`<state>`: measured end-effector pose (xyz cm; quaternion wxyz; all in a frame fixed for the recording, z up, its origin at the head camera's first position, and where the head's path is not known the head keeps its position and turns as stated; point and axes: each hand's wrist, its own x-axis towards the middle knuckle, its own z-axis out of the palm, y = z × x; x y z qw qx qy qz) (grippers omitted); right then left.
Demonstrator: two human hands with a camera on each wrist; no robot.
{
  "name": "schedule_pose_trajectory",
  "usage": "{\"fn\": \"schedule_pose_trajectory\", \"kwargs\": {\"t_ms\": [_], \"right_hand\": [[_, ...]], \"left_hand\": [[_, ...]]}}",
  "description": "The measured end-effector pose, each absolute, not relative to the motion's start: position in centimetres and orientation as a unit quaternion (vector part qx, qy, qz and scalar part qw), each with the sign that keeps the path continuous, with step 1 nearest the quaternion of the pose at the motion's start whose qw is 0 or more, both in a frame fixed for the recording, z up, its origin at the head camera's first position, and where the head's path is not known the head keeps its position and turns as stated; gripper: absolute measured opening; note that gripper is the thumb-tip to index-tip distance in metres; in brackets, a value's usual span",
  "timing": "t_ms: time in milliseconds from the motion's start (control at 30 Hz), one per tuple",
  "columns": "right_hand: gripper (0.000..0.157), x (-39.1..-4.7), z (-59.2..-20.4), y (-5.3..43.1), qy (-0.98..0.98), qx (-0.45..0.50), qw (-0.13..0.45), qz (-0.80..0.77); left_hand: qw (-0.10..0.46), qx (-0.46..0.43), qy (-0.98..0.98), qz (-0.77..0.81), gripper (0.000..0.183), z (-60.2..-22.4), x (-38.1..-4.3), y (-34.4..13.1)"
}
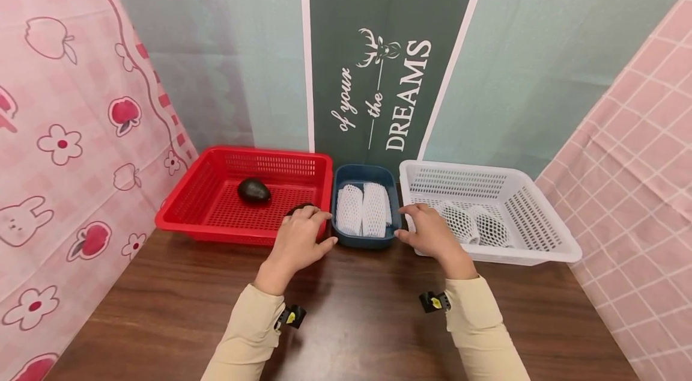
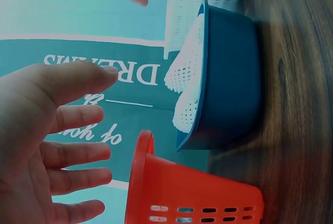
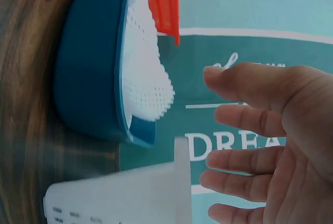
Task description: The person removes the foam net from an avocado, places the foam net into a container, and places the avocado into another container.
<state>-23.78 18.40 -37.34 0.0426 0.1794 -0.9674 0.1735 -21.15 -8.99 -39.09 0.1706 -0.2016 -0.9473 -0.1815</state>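
Observation:
My left hand (image 1: 298, 238) hovers over the near right corner of the red basket (image 1: 178, 222), fingers spread and holding nothing. One dark avocado (image 1: 253, 190) lies in that basket; a second dark one (image 1: 300, 208) is mostly hidden behind the hand. Between the baskets stands a blue bin (image 1: 364, 242) with white foam net sleeves (image 1: 374, 207) inside. Above the left edge of the white basket (image 1: 540, 256) is my right hand (image 1: 430, 233), also bare, its fingers extended toward the bin. Two net-wrapped pieces (image 1: 489, 228) lie in the white basket, partly behind that hand.
All three containers stand in a row on a brown wooden table (image 1: 357, 321). A green curtain (image 1: 373, 68) with lettering hangs right behind them. Pink patterned cloths (image 1: 70, 146) close off both sides.

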Motion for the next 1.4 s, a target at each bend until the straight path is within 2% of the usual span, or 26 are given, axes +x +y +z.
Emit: {"fn": "schedule_pose_trajectory", "kwargs": {"t_ms": [633, 833, 1400], "right_hand": [[0.042, -25.4, -38.0, 23.1, -0.965, 0.153, 0.042, 0.207], [0.043, -26.3, -38.7, 23.8, -0.964, 0.150, 0.036, 0.215], [0.050, -28.5, -40.8, 24.7, -0.968, 0.130, -0.013, 0.214]], "left_hand": [[0.183, -0.248, -0.936, -0.169, 0.043, -40.0, -20.7, -6.9], [0.171, -0.259, -0.936, -0.165, 0.043, -40.4, -20.5, -6.0], [0.160, -0.290, -0.932, -0.148, 0.043, -41.7, -20.0, -4.0]]}}
